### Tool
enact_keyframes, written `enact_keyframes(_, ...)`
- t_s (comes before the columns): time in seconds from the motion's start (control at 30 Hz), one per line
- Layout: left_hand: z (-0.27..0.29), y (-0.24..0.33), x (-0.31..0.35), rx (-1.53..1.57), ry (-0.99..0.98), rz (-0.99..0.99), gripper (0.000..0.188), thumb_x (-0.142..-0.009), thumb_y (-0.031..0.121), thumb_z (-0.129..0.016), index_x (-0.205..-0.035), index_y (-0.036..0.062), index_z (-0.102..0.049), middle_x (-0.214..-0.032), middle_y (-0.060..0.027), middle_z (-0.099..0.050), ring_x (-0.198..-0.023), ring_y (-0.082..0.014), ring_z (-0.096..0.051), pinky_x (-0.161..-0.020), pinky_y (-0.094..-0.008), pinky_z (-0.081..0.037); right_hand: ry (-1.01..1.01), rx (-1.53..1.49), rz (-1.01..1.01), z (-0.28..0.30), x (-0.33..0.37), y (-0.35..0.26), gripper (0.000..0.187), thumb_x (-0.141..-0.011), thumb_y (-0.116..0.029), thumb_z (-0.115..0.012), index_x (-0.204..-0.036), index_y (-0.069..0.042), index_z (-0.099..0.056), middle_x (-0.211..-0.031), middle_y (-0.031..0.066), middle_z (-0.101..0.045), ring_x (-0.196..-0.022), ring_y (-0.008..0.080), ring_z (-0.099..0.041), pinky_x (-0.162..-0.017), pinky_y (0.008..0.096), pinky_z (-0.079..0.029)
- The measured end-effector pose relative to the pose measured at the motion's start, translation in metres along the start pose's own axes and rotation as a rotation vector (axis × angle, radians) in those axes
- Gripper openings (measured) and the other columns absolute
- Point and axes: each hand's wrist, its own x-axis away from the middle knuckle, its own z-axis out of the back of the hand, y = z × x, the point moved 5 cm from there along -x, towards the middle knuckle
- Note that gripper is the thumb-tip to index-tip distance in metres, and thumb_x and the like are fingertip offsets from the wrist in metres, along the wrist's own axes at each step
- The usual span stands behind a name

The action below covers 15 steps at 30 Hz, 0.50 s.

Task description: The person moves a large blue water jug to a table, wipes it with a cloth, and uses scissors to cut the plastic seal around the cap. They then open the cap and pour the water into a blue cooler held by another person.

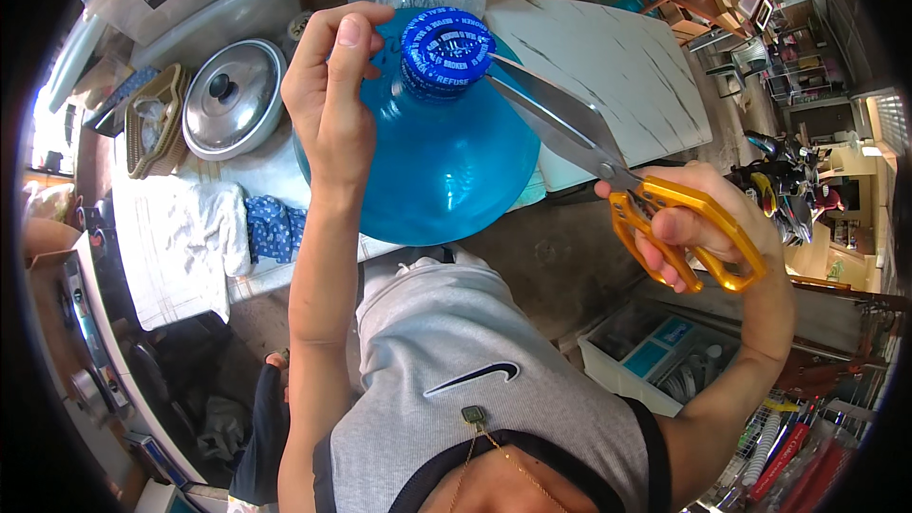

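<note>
From where I stand, the big blue water bottle (437,180) is on the counter (646,95), close to the near edge and right in front of the person's grey top (427,323), within easy reach of both hands. Its neck points up, so the blue cap (448,47), ringed with white lettering, lies exposed to either side. The right hand (712,214) grasps the scissors (606,169) by their gold handles, fingers and thumb through the loops. With those handles spread, the long blades stand apart, their tips at the right side of the cap; I can't tell whether they touch it. Holding them out at that slant seems to leave the wrist room and keep the fingers well clear of the edges. The left hand (332,104) is up at the opposite side of the cap, fingers loosely curled, with nothing seen in it; whether it rests against the bottle I can't tell, though that spot would suit steadying the neck away from the blades. Farther left sit a lidded pot (233,100) and a white cloth (204,237), apart from the scissors.
</note>
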Motion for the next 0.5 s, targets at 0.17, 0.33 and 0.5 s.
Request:
enact_keyframes(0.17, -0.001, -0.004, 0.000, 0.065, 0.021, 0.011, 0.032, -0.094, 0.027, -0.046, -0.093, 0.0000, -0.064, -0.080, -0.0027, -0.056, -0.074, -0.0075, -0.049, -0.059, -0.0209, -0.039, -0.038, 0.012, 0.034, 0.006, -0.004, 0.006, 0.076, -0.079, -0.050, -0.064, -0.125, 0.007, -0.044, -0.063, 0.0056, -0.053, -0.048, 0.0086, -0.051, -0.043, 0.0197, -0.042)
enact_keyframes(0.33, -0.001, -0.004, 0.001, 0.036, 0.019, -0.010, 0.034, -0.094, 0.028, -0.045, -0.094, 0.0000, -0.063, -0.080, -0.0032, -0.056, -0.074, -0.0082, -0.050, -0.060, -0.0216, -0.040, -0.039, 0.085, 0.018, 0.015, -0.007, 0.010, 0.063, -0.082, -0.038, -0.063, -0.125, 0.005, -0.046, -0.062, 0.0046, -0.053, -0.048, 0.0077, -0.051, -0.042, 0.0193, -0.042)
enact_keyframes(0.5, -0.003, -0.002, 0.002, 0.031, -0.045, -0.096, 0.048, -0.090, 0.044, -0.046, -0.100, 0.0002, -0.062, -0.084, -0.0054, -0.057, -0.079, -0.0115, -0.053, -0.064, -0.0247, -0.042, -0.075, 0.139, 0.097, 0.026, -0.025, 0.025, 0.057, -0.082, -0.032, -0.063, -0.125, 0.002, -0.047, -0.061, 0.0033, -0.053, -0.048, 0.0069, -0.050, -0.042, 0.0194, -0.042)
